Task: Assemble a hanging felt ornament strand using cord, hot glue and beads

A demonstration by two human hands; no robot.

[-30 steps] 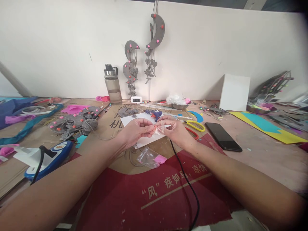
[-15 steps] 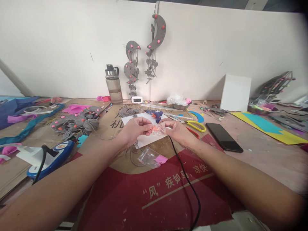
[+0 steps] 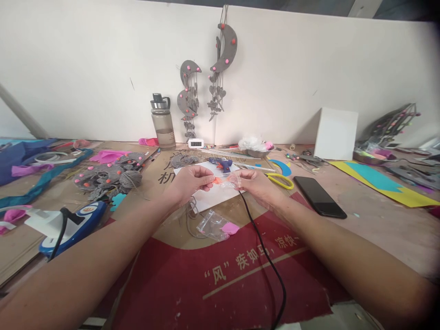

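Between my hands is a small clear plastic bag (image 3: 231, 181) with orange material at its left end. My left hand (image 3: 192, 183) pinches the orange end with thumb and fingers. The right end of the bag is gripped by my right hand (image 3: 256, 184). Under and behind them lie a white sheet (image 3: 215, 197) and a dark blue glue gun (image 3: 222, 164). Nearer to me, a second clear bag (image 3: 211, 224) with a pink piece (image 3: 229, 228) rests on the cardboard (image 3: 165, 275).
A black cable (image 3: 263, 243) runs toward me. Yellow-handled scissors (image 3: 282, 182) and a phone (image 3: 319, 197) lie right. Grey felt pieces (image 3: 106, 174) and a blue power strip (image 3: 92, 213) are left; a bottle (image 3: 162, 126) stands behind.
My hands have moved slightly apart, the left one leftward and the right one rightward. The bag between them now looks more stretched out, with the orange part closer to my left fingertips.
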